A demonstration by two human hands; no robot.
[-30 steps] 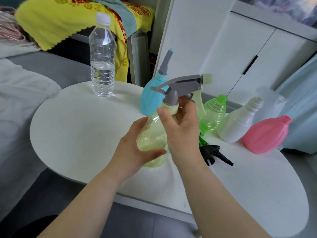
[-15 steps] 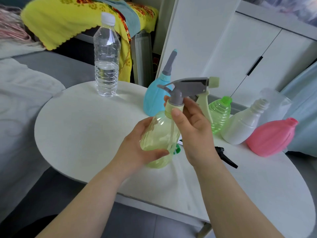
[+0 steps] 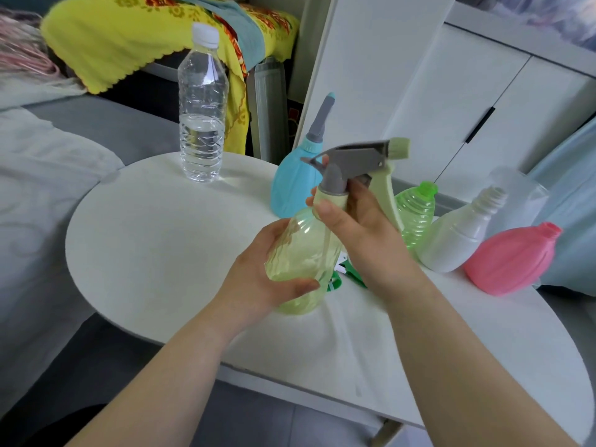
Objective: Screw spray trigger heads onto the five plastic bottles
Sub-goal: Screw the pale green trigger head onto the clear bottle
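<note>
My left hand (image 3: 258,279) grips the body of a pale yellow-green bottle (image 3: 303,253), tilted above the white table (image 3: 161,246). Thumb and fingers of my right hand (image 3: 361,233) pinch the collar of the grey and pale green trigger head (image 3: 358,159) sitting on the bottle's neck. Behind stands a blue bottle (image 3: 292,188) with a grey nozzle head on it. To the right lie a green bottle (image 3: 416,211), a white bottle (image 3: 454,240) and a pink bottle (image 3: 512,259), all without heads. A green trigger head (image 3: 338,279) shows partly behind the held bottle.
A clear water bottle (image 3: 201,124) with a white cap stands at the table's far left. A clear plastic cup (image 3: 516,201) is behind the white bottle. White cabinets stand behind the table, a grey bed at left, a yellow cloth beyond.
My right hand has shifted round the trigger head's collar, its thumb now at the front. The nozzle still points right. The view has shifted slightly.
</note>
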